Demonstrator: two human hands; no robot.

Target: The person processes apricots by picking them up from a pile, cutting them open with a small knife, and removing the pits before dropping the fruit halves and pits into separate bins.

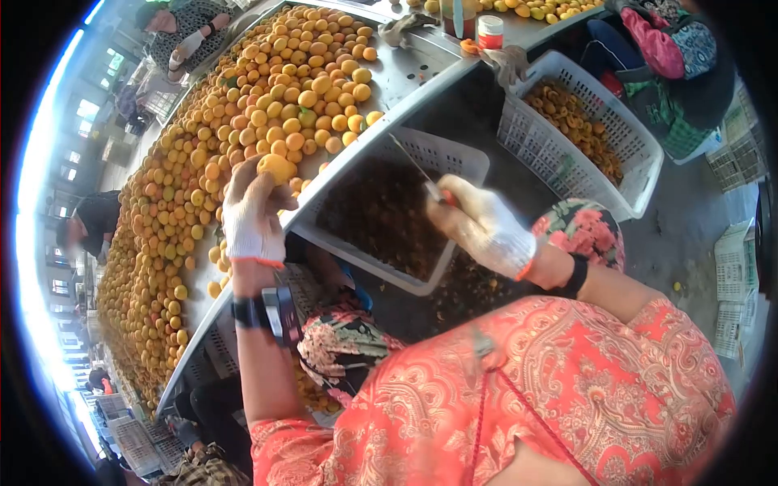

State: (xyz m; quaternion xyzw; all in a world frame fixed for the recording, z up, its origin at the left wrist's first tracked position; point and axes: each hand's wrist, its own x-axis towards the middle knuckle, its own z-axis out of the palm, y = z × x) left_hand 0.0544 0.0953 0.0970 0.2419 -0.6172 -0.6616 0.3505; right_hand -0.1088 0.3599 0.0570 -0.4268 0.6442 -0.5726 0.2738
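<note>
My left hand (pixel 258 206), in a white glove, holds a yellow-orange fruit (pixel 277 168) between thumb and fingers at the near edge of the metal table (pixel 397 77). A large heap of orange and yellow fruit (pixel 267 105) lies on the table around and beyond it. In my gloved right hand (pixel 482 223), fingers are wrapped round the red handle of a thin knife (pixel 415 164), whose blade points up and left over a white crate (pixel 466 158). Dark brown pieces (pixel 381 211) fill the bottom of that crate, below and between my hands.
Another white crate (pixel 535 150) at the right holds orange fruit pieces (pixel 575 130). A red and white jar (pixel 489 34) stands on the table's far part. Co-workers (pixel 182 36) are at the upper left, far left and upper right (pixel 673 65). Stacked crates (pixel 733 259) line the right.
</note>
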